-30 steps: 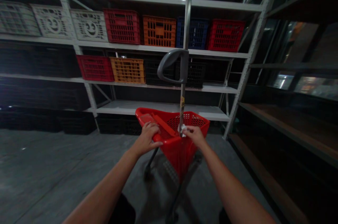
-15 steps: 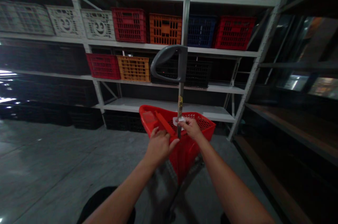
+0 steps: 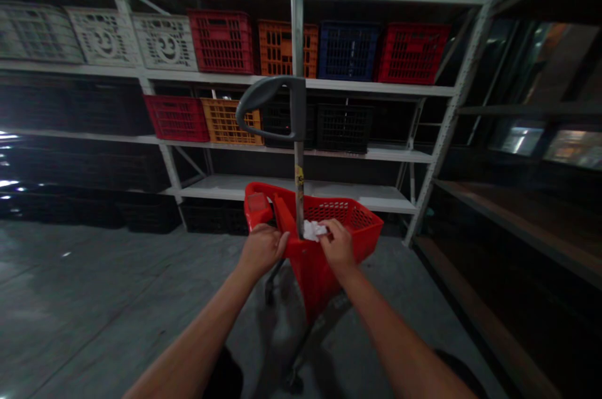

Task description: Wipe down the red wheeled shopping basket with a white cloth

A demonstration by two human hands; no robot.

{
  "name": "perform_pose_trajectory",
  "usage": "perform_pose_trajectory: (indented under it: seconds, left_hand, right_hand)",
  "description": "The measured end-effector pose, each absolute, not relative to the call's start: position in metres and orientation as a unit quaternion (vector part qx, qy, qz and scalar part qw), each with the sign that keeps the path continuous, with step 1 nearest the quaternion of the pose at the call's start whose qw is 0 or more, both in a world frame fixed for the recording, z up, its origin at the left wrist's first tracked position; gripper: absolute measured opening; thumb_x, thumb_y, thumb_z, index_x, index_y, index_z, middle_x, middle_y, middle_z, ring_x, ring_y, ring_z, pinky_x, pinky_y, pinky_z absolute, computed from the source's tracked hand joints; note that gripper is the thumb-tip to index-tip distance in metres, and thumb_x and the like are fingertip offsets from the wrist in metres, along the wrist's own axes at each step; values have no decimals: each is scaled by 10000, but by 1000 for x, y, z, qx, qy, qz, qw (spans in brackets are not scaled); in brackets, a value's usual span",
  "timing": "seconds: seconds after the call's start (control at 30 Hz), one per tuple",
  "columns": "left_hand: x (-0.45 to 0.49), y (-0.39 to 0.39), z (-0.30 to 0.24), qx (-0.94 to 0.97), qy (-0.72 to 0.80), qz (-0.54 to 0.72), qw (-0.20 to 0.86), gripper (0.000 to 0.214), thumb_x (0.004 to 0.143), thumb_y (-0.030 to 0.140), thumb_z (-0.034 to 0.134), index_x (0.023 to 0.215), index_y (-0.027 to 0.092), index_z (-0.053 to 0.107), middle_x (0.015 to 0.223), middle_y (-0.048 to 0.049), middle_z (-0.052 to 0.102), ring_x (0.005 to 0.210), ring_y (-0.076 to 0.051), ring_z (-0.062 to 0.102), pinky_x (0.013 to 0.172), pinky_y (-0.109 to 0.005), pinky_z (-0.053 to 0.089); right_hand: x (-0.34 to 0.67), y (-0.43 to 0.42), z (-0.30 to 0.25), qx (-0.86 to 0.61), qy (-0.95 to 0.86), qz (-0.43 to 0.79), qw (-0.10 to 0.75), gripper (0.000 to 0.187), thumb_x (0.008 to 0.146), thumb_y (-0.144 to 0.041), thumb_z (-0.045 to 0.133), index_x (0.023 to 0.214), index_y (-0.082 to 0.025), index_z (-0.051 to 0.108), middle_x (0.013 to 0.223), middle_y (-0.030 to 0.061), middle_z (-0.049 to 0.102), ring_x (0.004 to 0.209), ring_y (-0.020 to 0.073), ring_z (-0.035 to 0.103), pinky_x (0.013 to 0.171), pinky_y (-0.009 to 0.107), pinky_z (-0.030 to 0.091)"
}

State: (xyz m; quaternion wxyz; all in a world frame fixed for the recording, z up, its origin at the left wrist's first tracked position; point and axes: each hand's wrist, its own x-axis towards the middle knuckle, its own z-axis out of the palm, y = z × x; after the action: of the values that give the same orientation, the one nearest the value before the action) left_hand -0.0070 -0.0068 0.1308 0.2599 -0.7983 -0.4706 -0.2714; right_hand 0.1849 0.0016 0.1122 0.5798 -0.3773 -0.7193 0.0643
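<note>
A red plastic shopping cart (image 3: pixel 320 280) stands low in front of me, and a metal pole (image 3: pixel 300 195) with a grey looped handle (image 3: pixel 297 109) rises from its near side. My left hand (image 3: pixel 262 250) is closed over the cart's red rim, left of the pole's foot. In my right hand (image 3: pixel 338 245), thumb and fingers pinch a crumpled white tissue (image 3: pixel 312 230). It lies against the rim just right of the pole. The fingertips of my left hand are partly hidden behind the rim.
A pale metal rack (image 3: pixel 211 77) behind the cart carries several plastic crates, among them an orange crate (image 3: pixel 288 51) and a blue crate (image 3: pixel 348 51). More shelving (image 3: pixel 512 204) runs along the right side. Grey concrete floor (image 3: pixel 94 286) lies below.
My right hand and the tissue have come down from the pole to the rim beside its foot. The cart has turned, its pole shifting left in view. My left hand has moved left along with the rim.
</note>
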Motion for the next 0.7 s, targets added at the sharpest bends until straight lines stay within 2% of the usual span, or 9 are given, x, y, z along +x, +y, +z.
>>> perform_pose_trajectory:
  seconds: [0.17,0.4,0.53,0.7]
  left_hand:
    - [-12,-5,130,-801,-457,-257,287,382,843,304,329,577,164,565,549,-34,588,583,-150,542,628,-292,369]
    - [-27,6,127,-802,-452,-268,285,384,841,283,326,562,167,565,560,-37,596,599,-146,544,684,-298,394]
    - [-33,11,126,-808,-444,-277,271,370,833,279,340,567,165,571,574,-42,602,607,-149,545,682,-297,399]
    - [-31,9,127,-803,-446,-279,279,374,825,280,352,529,170,552,537,-35,575,579,-148,530,637,-287,394]
  right_hand:
    - [127,-6,88,-297,-745,55,594,281,734,-68,456,941,-191,601,950,61,545,914,160,508,844,279,407]
    - [164,2,36,-389,-675,97,619,251,705,-52,436,795,-199,619,821,45,550,814,163,528,764,288,439]
    - [155,-11,38,-385,-639,107,658,256,722,-79,455,865,-222,612,855,45,548,847,174,528,785,313,438]
    - [114,-4,51,-320,-711,91,620,286,712,-79,477,881,-234,647,958,59,508,873,168,511,789,292,435]
